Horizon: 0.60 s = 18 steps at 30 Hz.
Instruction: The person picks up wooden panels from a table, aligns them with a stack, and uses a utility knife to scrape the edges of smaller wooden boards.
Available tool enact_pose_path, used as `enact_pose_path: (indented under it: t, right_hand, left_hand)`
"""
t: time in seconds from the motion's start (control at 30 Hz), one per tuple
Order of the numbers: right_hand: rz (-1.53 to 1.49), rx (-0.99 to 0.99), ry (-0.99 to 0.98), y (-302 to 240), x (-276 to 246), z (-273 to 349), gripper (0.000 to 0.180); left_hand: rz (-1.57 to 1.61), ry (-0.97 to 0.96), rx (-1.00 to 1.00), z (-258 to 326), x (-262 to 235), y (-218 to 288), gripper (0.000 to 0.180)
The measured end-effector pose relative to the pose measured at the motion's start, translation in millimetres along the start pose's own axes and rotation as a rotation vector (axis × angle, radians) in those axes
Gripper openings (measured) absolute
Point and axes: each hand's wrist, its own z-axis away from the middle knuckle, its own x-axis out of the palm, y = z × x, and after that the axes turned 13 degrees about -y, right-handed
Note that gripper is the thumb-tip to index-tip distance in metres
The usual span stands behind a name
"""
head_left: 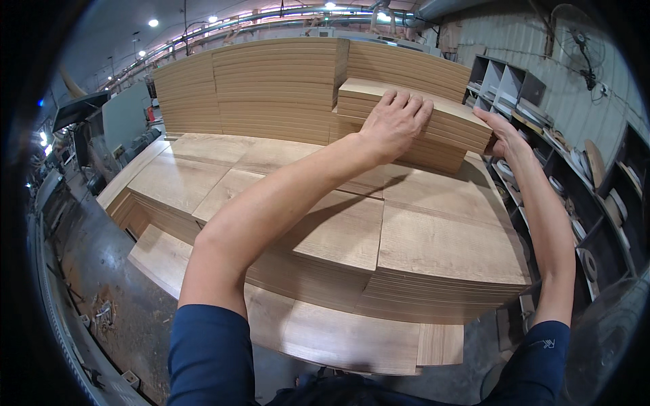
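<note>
A stack of wood-grain boards (433, 116) sits at the back right, on top of other boards and a little out of line with the pile below it. My left hand (399, 122) lies against its front face, fingers bent over the top edge. At the stack's right end is my right hand (500, 132), with its thumb on the top corner and its other fingers partly hidden behind the end. Both hands are closed on this stack. Below it, flat boards (447, 237) form a wide stepped pile with light brown tops and layered edges.
Taller board stacks (277, 88) stand along the back. On the right, a dark shelf rack (575, 196) holds rolls and strips. A lower layer of boards (345, 335) juts out nearest me. Concrete floor (112, 271) with scattered debris lies to the left, beside a machine rail (68, 325).
</note>
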Motion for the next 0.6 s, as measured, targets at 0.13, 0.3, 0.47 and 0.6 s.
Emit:
enact_pose_path:
  t: [0.13,0.3,0.47,0.6]
  right_hand:
    - [-0.074,-0.072,-0.041,11.6,-5.6,-11.2,0.066]
    - [-0.278,-0.295,-0.126,20.3,30.9,-0.8,0.086]
    - [-0.234,-0.389,-0.005,24.7,43.1,-4.4,0.098]
    - [-0.284,-0.429,0.104,24.2,51.0,-10.0,0.104]
  left_hand:
    - [0.021,-0.007,-0.017,-0.6,15.0,-14.9,0.058]
    - [0.039,-0.022,0.019,3.1,30.0,-30.7,0.075]
    - [0.037,0.049,0.002,0.1,38.5,-27.5,0.078]
    - [-0.143,0.057,-0.050,-2.9,52.3,-32.0,0.084]
